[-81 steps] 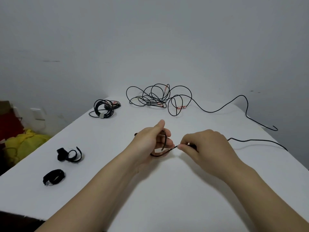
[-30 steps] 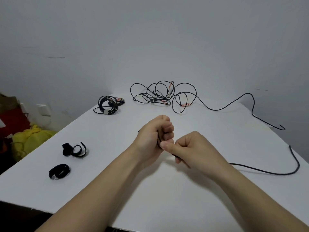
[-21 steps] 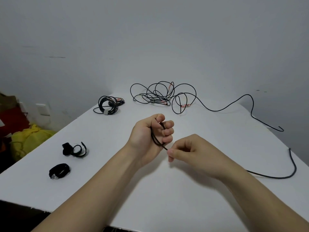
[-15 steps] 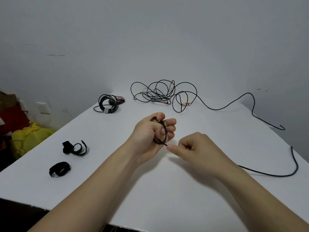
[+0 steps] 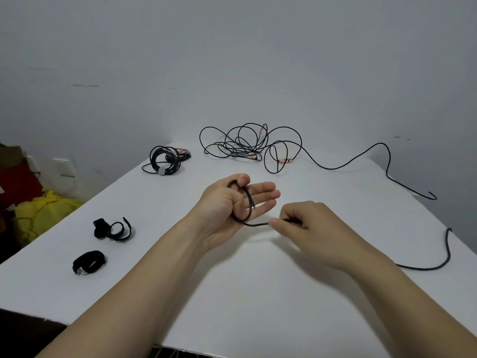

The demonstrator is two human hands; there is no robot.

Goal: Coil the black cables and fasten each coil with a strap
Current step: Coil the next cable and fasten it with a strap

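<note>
My left hand (image 5: 233,202) is held palm up over the white table (image 5: 258,293), a small coil of black cable (image 5: 245,202) lying across its fingers with the thumb pressing the top of the loop. My right hand (image 5: 309,226) pinches the same cable just right of the coil. From there the cable passes under my right hand and trails to a free end (image 5: 447,244) near the right edge. A tangled black cable (image 5: 247,146) lies at the back. Two black straps (image 5: 113,228) (image 5: 89,262) lie at the left.
A coiled cable with a pale strap (image 5: 165,161) sits at the back left. A long strand (image 5: 387,164) runs from the tangle toward the right edge. Yellow and red things (image 5: 38,210) lie on the floor beyond the table's left edge.
My left hand has opened its fingers with the loops lying across them. My right hand has slid right along the cable, drawing a short stretch out. The trailing end has shifted on the table.
</note>
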